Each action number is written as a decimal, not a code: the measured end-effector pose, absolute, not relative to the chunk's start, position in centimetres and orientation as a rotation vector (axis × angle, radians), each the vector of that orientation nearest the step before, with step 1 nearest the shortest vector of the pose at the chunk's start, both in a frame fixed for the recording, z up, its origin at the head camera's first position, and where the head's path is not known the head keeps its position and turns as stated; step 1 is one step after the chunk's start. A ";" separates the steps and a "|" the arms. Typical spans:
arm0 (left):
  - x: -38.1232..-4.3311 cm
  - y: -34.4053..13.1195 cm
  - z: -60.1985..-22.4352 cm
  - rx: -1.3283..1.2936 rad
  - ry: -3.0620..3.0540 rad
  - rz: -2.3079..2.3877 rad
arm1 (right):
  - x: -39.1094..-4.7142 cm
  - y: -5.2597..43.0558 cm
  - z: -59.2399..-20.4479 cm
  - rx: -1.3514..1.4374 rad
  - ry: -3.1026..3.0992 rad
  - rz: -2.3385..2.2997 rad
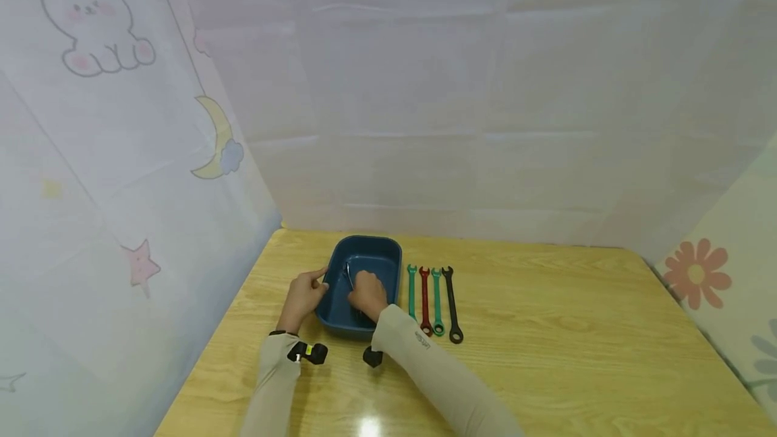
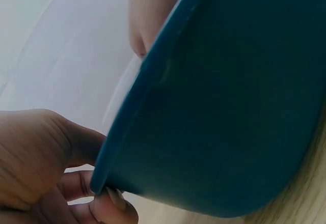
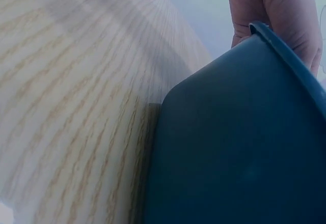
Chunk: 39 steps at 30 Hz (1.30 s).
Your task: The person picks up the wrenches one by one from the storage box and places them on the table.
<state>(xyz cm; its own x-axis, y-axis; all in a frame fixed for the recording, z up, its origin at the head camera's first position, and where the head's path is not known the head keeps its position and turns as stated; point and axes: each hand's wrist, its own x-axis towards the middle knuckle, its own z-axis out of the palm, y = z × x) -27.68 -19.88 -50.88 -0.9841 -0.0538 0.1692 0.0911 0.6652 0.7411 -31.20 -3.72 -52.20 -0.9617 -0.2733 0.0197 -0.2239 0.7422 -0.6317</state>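
Note:
A deep blue plastic basin (image 1: pixel 388 248) with rounded corners sits on the table. My left hand (image 1: pixel 303 299) grips its left rim; in the left wrist view, thumb and fingers pinch the basin's edge (image 2: pixel 114 142) from both sides. Inside the basin, my right hand (image 1: pixel 368 294) is curled round a silver wrench (image 1: pixel 349 275), whose head pokes out past the fingers toward the far left. The rest of that tool is hidden by the hand. From the right wrist, mostly the basin's outer wall (image 3: pixel 239 142) shows, with a hand beyond its rim.
Right of the basin, several wrenches lie side by side, heads away from me: a green one (image 1: pixel 412 292), a red one (image 1: pixel 425 299), another green one (image 1: pixel 436 299) and a black one (image 1: pixel 452 302). The wooden table (image 1: pixel 577 336) meets printed cloth walls at the back and sides.

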 end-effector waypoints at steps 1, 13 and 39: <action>-27.7 -19.8 -50.9 -0.035 -2.696 -1.204 | -31.3 -3.7 -52.2 -0.414 2.872 -1.029; -27.4 -19.5 -51.0 0.016 -2.699 -1.201 | -30.9 -3.2 -51.8 -0.420 2.872 -1.067; -27.6 -19.2 -50.6 0.056 -2.692 -1.217 | -30.5 -1.5 -49.9 -0.544 2.879 -1.309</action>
<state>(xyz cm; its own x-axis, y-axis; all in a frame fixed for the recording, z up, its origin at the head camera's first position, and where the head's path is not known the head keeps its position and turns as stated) -27.55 -19.17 -50.58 -0.9819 -0.1106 0.1535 0.0421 0.6630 0.7474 -30.46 -1.54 -49.88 -0.9402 -0.2766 0.1987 -0.3315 0.6101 -0.7196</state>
